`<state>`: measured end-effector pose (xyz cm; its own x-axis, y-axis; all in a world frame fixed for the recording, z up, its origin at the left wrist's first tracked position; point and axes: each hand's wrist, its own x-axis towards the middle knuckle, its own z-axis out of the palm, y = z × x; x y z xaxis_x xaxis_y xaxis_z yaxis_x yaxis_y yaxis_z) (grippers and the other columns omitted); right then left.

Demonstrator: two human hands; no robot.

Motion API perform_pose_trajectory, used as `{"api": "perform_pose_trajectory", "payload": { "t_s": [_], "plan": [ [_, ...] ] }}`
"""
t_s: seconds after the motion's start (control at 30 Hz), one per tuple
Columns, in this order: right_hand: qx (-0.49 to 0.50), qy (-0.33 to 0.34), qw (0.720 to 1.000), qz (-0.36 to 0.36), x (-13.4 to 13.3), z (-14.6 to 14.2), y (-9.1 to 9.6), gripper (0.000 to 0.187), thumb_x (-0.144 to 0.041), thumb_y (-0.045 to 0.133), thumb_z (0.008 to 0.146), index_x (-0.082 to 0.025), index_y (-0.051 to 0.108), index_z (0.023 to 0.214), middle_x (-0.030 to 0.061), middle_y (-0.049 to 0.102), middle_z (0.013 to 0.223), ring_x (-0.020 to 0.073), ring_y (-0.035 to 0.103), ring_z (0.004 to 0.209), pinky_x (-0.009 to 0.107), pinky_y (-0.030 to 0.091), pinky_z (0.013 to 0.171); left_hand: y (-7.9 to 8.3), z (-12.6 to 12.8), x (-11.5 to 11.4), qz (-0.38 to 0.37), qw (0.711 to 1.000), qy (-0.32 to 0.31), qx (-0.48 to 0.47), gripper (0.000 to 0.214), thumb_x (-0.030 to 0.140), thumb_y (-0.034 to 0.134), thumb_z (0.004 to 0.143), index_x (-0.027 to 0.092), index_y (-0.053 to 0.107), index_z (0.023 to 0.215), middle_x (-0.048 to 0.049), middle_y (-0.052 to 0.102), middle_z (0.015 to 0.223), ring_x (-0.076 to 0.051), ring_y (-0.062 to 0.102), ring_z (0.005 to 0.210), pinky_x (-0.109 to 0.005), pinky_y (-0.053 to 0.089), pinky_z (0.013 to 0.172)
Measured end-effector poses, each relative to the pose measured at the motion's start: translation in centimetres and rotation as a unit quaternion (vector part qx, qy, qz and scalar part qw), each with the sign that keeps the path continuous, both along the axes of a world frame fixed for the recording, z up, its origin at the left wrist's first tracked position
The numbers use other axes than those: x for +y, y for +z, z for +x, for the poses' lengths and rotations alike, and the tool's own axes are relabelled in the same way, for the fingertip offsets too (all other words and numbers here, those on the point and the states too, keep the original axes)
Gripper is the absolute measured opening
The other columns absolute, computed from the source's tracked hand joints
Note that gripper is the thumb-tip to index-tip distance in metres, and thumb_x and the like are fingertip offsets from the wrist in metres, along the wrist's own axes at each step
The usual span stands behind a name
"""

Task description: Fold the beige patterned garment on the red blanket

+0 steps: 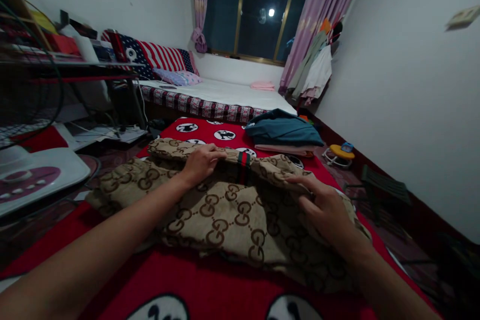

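Note:
A tan cloth (pixel 225 210) with a brown double-G pattern lies spread and partly folded across the red surface in front of me. A green and red stripe runs down its middle near the far fold. My left hand (pixel 203 164) grips the far folded edge, left of the stripe, fingers closed on the fabric. Right of the stripe, my right hand (pixel 322 205) pinches the same fold between thumb and fingers. The fabric between both hands is slightly raised, with a shadowed hollow below it.
Beyond the cloth sits a folded teal cloth pile (pixel 287 129) on the red blanket (pixel 210 290). A bed (pixel 225 94) stands under the window. To the left is a cluttered desk (pixel 75 67); on the right floor are a yellow stool (pixel 339 152) and a dark folding stool (pixel 386 185).

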<state>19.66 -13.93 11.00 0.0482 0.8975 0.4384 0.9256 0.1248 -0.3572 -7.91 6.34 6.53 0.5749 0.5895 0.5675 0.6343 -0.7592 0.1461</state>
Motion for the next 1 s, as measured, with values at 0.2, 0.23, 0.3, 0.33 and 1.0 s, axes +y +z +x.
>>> {"api": "perform_pose_trajectory", "payload": {
  "t_s": [0.2, 0.23, 0.3, 0.33, 1.0],
  "plan": [
    [-0.130, 0.106, 0.947, -0.275, -2.1, -2.0, 0.8, 0.031, -0.029, 0.056, 0.079, -0.027, 0.072, 0.106, 0.0048, 0.074, 0.091, 0.0221, 0.068, 0.084, 0.029, 0.043, 0.071, -2.9, -1.9, -1.7, -0.092, 0.989, -0.082, 0.077, 0.037, 0.010, 0.049, 0.083, 0.027, 0.074, 0.104, -0.0050, 0.062, 0.094, -0.019, 0.058, 0.090, -0.029, 0.047, 0.078],
    [-0.148, 0.115, 0.936, -0.298, -1.6, -2.3, 1.4, 0.029, -0.036, 0.059, 0.080, -0.028, 0.073, 0.103, 0.0049, 0.074, 0.086, 0.0219, 0.068, 0.079, 0.028, 0.042, 0.067, -3.3, -1.9, -1.9, -0.103, 0.988, -0.085, 0.082, 0.038, 0.009, 0.049, 0.082, 0.026, 0.074, 0.104, -0.0054, 0.062, 0.093, -0.019, 0.058, 0.090, -0.029, 0.047, 0.079],
    [-0.161, 0.105, 0.938, -0.289, 0.2, -2.8, 3.1, 0.029, -0.046, 0.060, 0.081, -0.028, 0.074, 0.099, 0.0040, 0.074, 0.081, 0.0200, 0.066, 0.074, 0.026, 0.039, 0.062, -3.8, -1.7, -2.1, -0.113, 0.987, -0.081, 0.075, 0.038, 0.009, 0.050, 0.080, 0.025, 0.075, 0.104, -0.0061, 0.062, 0.094, -0.020, 0.058, 0.092, -0.030, 0.047, 0.082],
    [-0.159, 0.088, 0.948, -0.263, 1.5, -2.9, 3.9, 0.028, -0.046, 0.058, 0.083, -0.029, 0.074, 0.098, 0.0033, 0.073, 0.081, 0.0189, 0.066, 0.074, 0.025, 0.039, 0.061, -3.9, -1.6, -2.2, -0.116, 0.988, -0.078, 0.069, 0.037, 0.008, 0.051, 0.079, 0.024, 0.075, 0.103, -0.0062, 0.062, 0.095, -0.020, 0.058, 0.092, -0.031, 0.047, 0.083],
    [-0.048, -0.062, 0.983, -0.164, 11.8, 11.9, -1.8, 0.021, -0.021, 0.061, 0.076, -0.014, 0.076, 0.089, 0.0038, 0.074, 0.078, 0.0163, 0.067, 0.070, 0.023, 0.048, 0.066, -1.7, 7.2, -1.5, -0.093, 0.994, -0.040, -0.040, 0.026, 0.033, 0.053, 0.090, 0.017, 0.071, 0.101, -0.0090, 0.064, 0.106, -0.022, 0.060, 0.100, -0.034, 0.047, 0.091]
  ]
}}
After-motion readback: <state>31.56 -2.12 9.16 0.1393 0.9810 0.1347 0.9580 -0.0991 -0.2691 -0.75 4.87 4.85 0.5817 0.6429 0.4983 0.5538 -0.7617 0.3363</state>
